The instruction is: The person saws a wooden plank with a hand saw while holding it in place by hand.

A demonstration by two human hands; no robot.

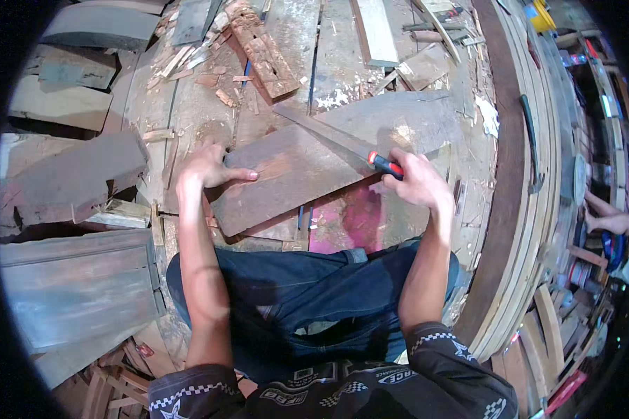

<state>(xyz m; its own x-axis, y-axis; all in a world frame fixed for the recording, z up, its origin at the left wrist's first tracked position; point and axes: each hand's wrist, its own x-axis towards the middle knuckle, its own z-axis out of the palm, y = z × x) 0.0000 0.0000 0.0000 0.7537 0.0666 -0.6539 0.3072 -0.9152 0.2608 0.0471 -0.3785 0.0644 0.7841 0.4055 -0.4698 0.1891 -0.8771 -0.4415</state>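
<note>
A wide weathered grey-brown board (pixel 314 164) lies diagonally before me. My left hand (pixel 210 167) grips its left end, thumb on top; the other fingers curl down past the edge, partly hidden. My right hand (pixel 419 178) holds the red-and-black handle (pixel 386 165) of a handsaw. The long tapered saw blade (pixel 318 129) angles up and left over the board's face, its tip near the upper edge. Whether the teeth touch the wood, I cannot tell.
Dark planks (pixel 70 178) are piled at left, above a faded blue-grey panel (pixel 73 279). Splintered wood (pixel 262 59) and offcuts lie beyond the board. Long strips (pixel 510 237) run along the right, with a hammer-like tool (pixel 531 146) on them. Another person's bare foot (pixel 601 216) shows at far right.
</note>
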